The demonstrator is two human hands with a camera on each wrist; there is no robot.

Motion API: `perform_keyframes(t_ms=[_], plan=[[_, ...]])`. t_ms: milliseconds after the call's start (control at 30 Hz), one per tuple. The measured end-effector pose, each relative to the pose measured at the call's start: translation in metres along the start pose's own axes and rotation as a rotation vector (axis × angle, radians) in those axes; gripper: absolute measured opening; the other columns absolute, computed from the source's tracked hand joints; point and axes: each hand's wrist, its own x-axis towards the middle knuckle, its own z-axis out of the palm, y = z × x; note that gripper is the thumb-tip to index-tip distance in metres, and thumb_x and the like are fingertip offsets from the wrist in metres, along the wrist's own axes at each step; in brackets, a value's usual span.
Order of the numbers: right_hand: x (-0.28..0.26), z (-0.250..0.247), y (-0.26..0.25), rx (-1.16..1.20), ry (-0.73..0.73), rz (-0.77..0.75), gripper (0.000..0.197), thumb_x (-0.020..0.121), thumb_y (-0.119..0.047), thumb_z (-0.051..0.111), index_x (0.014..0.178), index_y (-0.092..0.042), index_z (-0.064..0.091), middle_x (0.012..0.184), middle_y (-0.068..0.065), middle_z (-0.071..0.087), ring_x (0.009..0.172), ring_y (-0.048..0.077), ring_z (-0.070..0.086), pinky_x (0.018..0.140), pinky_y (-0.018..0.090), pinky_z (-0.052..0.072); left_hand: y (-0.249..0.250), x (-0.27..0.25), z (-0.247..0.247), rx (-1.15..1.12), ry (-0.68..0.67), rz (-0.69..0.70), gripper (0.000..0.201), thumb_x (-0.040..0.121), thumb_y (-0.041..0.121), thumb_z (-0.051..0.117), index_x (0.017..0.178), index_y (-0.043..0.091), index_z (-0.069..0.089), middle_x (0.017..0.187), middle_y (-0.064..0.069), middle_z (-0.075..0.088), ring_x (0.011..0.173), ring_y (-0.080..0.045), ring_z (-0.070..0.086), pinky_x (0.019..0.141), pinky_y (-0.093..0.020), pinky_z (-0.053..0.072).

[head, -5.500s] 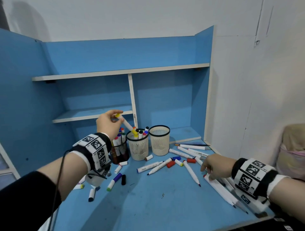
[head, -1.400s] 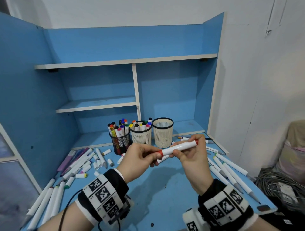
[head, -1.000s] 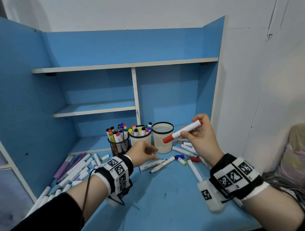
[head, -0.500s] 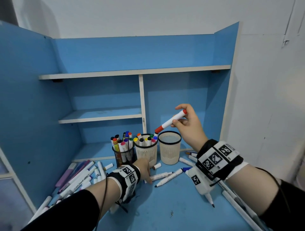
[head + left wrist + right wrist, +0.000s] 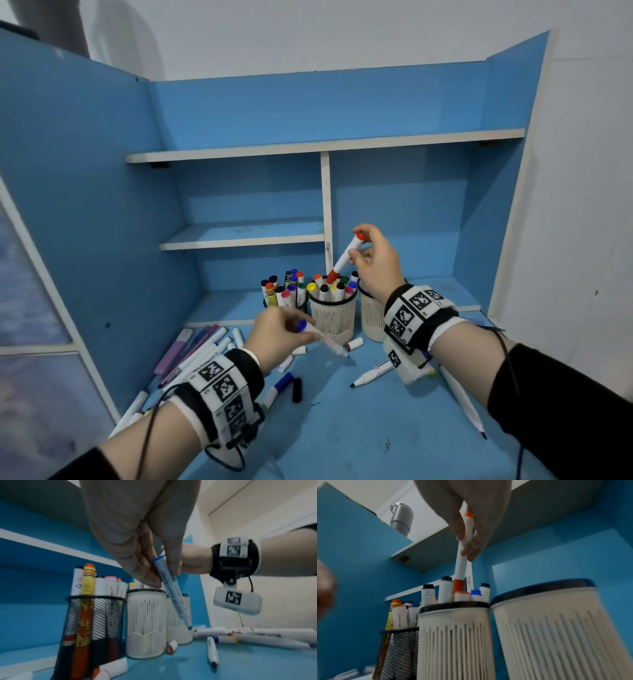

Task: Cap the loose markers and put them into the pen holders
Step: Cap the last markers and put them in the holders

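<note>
My right hand (image 5: 371, 260) pinches a capped red marker (image 5: 343, 257) (image 5: 463, 550), cap end down among the markers in the middle white holder (image 5: 331, 317) (image 5: 453, 635). My left hand (image 5: 277, 334) (image 5: 147, 561) grips an uncapped blue marker (image 5: 323, 341) (image 5: 173, 595) just above the desk, tip pointing right and down. An empty white holder (image 5: 371, 318) (image 5: 556, 628) stands to the right, partly behind my right wrist. A black mesh holder (image 5: 284, 301) (image 5: 89, 628) full of markers stands to the left.
Loose markers (image 5: 195, 349) lie along the desk's left side, others (image 5: 373, 373) under my right wrist and one long marker (image 5: 462, 401) at right. Loose caps (image 5: 354, 343) (image 5: 296, 389) lie near the holders. Blue shelving (image 5: 239, 236) rises behind.
My right hand has swung the red marker from above the empty holder down into the middle holder. My left hand has lifted the blue marker off the desk.
</note>
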Motion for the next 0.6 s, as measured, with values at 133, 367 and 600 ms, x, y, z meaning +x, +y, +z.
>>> perform_keyframes(t_ms=[133,367,600], plan=[[0.006,0.013,0.005,-0.055,-0.026,0.042,0.038,0.087,0.002,0.057,0.119,-0.018,0.049,0.097,0.002,0.057,0.082,0.018,0.062,0.078,0.031,0.053,0.0,-0.016,-0.033,-0.22,0.158,-0.042,0.024,0.067,0.014,0.084,0.087,0.016,0.071,0.075,-0.009,0.067,0.069,-0.018,0.063,0.066,-0.023,0.055],[0.01,0.024,0.017,-0.3,-0.219,0.008,0.015,0.089,-0.012,0.062,0.103,-0.012,0.065,0.086,0.002,0.064,0.08,0.015,0.059,0.073,0.021,0.047,0.006,-0.044,-0.079,-0.467,0.331,0.004,0.029,0.07,0.004,0.079,0.097,0.008,0.068,0.071,-0.015,0.066,0.063,-0.017,0.063,0.06,-0.017,0.051],[0.011,0.031,0.021,-0.623,-0.535,0.163,0.046,0.098,-0.039,0.043,0.098,-0.002,0.071,0.089,0.017,0.071,0.084,0.026,0.064,0.075,0.031,0.048,-0.002,-0.063,-0.094,-0.553,0.402,-0.014,0.023,0.07,0.0,0.077,0.087,0.013,0.07,0.062,-0.004,0.068,0.067,-0.022,0.066,0.073,-0.031,0.055]])
